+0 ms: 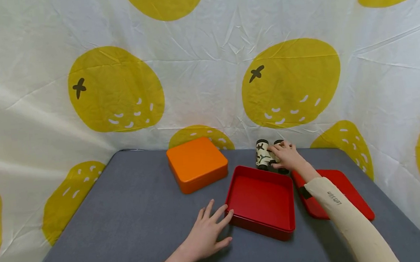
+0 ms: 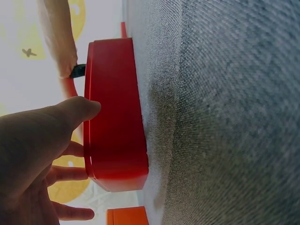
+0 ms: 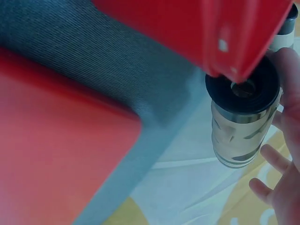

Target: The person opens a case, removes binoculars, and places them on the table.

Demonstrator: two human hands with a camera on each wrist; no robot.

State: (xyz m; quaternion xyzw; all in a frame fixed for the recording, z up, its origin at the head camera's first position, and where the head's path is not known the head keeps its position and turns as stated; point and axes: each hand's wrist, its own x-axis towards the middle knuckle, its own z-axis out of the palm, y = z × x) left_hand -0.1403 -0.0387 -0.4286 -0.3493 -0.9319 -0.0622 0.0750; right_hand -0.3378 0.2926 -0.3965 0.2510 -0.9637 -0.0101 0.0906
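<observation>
Binoculars (image 1: 262, 153) with a dark-patterned cream body and black ends stand at the back right, by the curtain. Over their middle, my right hand (image 1: 286, 157) pinches the bridge between the barrels with thumb and finger. The right wrist view shows one barrel (image 3: 239, 133) close up, with the other fingers spread beside it. An open red box (image 1: 262, 200) sits in front of the binoculars, its inside bare. My left hand (image 1: 206, 234) is at its near left corner, fingers spread; in the left wrist view the thumb lies against the box's side (image 2: 115, 103).
A flat red lid (image 1: 346, 190) with a black strip at its edge lies right of the box, under my right forearm. A closed orange box (image 1: 197, 160) sits at the back left. A white curtain (image 1: 203, 87) printed with yellow fruit hangs behind the grey table (image 1: 128, 218).
</observation>
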